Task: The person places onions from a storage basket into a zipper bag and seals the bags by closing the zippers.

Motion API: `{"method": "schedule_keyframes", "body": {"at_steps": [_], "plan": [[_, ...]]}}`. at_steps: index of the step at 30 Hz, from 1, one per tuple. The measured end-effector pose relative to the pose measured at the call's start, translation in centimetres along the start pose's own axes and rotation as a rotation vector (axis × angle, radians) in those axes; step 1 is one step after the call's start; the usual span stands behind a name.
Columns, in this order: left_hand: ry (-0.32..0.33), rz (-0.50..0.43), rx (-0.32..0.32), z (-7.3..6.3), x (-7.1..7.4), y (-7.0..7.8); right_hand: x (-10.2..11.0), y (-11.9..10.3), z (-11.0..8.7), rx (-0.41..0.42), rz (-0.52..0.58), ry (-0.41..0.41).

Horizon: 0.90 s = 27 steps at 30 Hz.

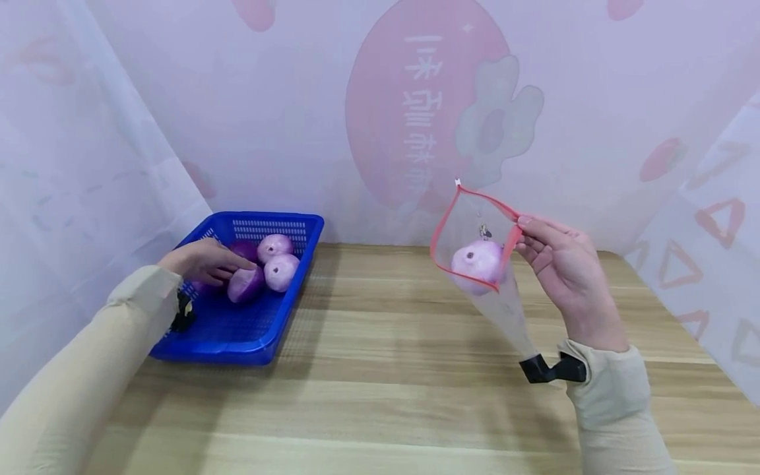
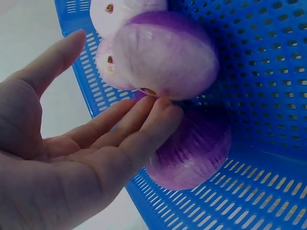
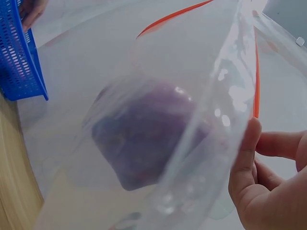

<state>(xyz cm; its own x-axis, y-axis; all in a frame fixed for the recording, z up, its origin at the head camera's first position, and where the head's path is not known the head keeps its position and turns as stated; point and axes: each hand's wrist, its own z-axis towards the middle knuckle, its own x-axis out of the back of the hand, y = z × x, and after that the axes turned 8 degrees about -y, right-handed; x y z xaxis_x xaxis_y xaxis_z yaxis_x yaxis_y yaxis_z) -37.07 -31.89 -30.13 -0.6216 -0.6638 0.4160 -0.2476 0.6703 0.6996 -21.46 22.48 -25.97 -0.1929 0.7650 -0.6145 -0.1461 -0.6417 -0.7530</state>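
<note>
My left hand (image 1: 204, 258) reaches into a blue plastic basket (image 1: 228, 353) of several purple onions. In the left wrist view its thumb stands apart, and the extended fingers (image 2: 144, 122) meet an onion (image 2: 168, 57) near its root end, above a darker onion (image 2: 192, 148). Two paler onions sit along the basket's right side, one (image 1: 276, 247) behind the other (image 1: 281, 272). My right hand (image 1: 564, 277) pinches the red-edged rim of a clear zip bag (image 1: 505, 316) between thumb and fingers. The bag's mouth gapes, and one onion (image 1: 477, 262) lies inside it.
The wooden table (image 1: 380, 396) spans the space between basket and bag. Behind it hangs a pale printed curtain (image 1: 297, 132), with more fabric at both sides. A black wrist mount (image 1: 552, 369) juts from the right sleeve, overlapping the bag's lower end in the head view.
</note>
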Motion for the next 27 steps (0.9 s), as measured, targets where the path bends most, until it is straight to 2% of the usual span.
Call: {"method": "schedule_keyframes", "body": {"at_steps": [7,13,21,27], "plan": [[-0.041,0.008,0.033,0.2,-0.5,0.2,0.1,0.0,-0.1,-0.005,-0.006,-0.007],[-0.084,0.069,0.013,0.4,-0.7,-0.3,0.1,-0.1,-0.1,-0.002,-0.016,-0.008],[-0.114,0.026,0.044,1.2,-1.4,-0.8,0.0,-0.1,0.0,0.001,-0.02,-0.012],[-0.141,0.009,-0.003,1.3,-1.1,-1.3,0.1,-0.1,0.0,0.0,-0.018,-0.01]]}}
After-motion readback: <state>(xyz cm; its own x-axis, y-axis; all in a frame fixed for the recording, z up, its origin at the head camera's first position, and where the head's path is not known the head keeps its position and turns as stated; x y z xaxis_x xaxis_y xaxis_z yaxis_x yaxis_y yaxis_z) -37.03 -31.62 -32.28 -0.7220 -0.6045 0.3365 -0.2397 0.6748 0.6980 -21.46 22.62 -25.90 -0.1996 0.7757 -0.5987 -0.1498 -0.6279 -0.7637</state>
